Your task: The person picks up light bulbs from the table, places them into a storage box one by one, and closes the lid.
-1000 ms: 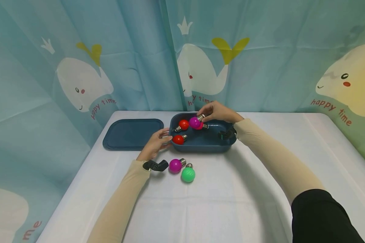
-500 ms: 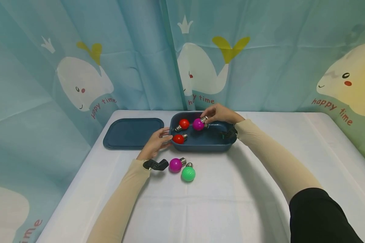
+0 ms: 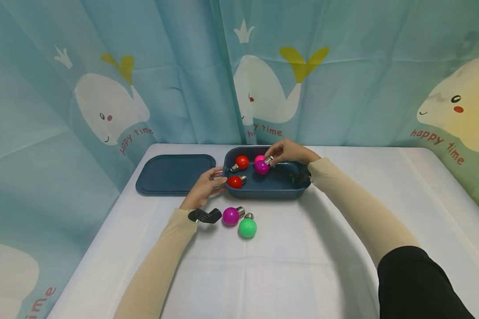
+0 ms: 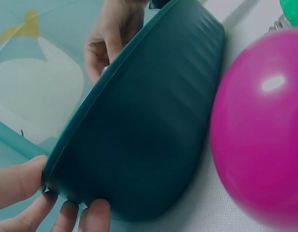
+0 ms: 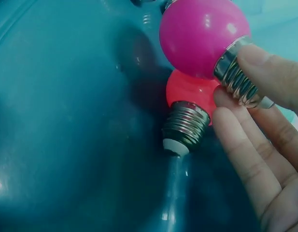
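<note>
A purple light bulb [image 3: 261, 167] is pinched by its metal screw base in my right hand [image 3: 289, 151], over the dark blue plastic box [image 3: 267, 194]. Close below it, the right wrist view shows a pink-red light bulb [image 5: 190, 92] inside the box. Two red light bulbs, one farther back [image 3: 242, 162] and one nearer [image 3: 234, 182], lie at the box's left end. My left hand [image 3: 201, 189] grips that end, thumb [image 4: 21, 181] at the rim and fingertips [image 4: 98, 212] against the outer wall. Another purple bulb [image 3: 230, 216] and a green bulb [image 3: 247, 228] rest on the table before the box.
A flat dark blue lid [image 3: 175, 175] lies left of the box, just beyond my left hand. White cloth covers the table [image 3: 287, 266]. A light blue curtain [image 3: 191, 66] with printed whales hangs directly behind the table's back edge.
My right hand has shifted slightly right and lower into the box with the purple bulb, which now sits in front of the pink-red one. The left hand stays at the box's end.
</note>
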{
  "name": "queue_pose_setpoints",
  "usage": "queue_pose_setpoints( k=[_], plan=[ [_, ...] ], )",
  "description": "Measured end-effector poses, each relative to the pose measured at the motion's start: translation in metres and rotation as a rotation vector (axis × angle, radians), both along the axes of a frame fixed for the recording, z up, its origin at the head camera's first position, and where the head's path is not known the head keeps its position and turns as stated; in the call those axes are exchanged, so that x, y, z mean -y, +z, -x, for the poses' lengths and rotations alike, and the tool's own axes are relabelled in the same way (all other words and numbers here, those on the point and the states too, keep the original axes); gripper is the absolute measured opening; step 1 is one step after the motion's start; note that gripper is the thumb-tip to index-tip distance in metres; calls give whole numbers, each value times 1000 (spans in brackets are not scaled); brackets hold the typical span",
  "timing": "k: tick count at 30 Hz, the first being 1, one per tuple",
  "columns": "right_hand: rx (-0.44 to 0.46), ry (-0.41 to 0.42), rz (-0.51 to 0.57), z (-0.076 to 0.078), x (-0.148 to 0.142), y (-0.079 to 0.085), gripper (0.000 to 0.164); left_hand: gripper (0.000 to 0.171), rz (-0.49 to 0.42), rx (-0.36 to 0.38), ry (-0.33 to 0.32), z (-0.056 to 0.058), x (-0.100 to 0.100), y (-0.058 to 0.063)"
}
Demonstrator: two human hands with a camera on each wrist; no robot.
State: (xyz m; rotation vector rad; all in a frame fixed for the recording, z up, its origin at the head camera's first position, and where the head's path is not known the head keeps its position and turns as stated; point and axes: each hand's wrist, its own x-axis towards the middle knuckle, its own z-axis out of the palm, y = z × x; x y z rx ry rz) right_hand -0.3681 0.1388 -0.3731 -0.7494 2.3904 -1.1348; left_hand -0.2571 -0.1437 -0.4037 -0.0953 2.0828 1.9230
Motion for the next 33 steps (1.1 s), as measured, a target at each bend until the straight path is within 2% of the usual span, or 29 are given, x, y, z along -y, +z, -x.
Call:
queue_pose_setpoints(
  k=[9,22,33],
  plan=[
    [12,-6,-1,-2,10,-4,26,54,0,2,5,0,-1,-1],
    [-6,42,-29,-3,16,-6,25,55,-2,-1,1,1,-1,-1],
    [1,48,-57,-5,18,-8,24,54,-1,3,16,0,-1,-1]
  ],
)
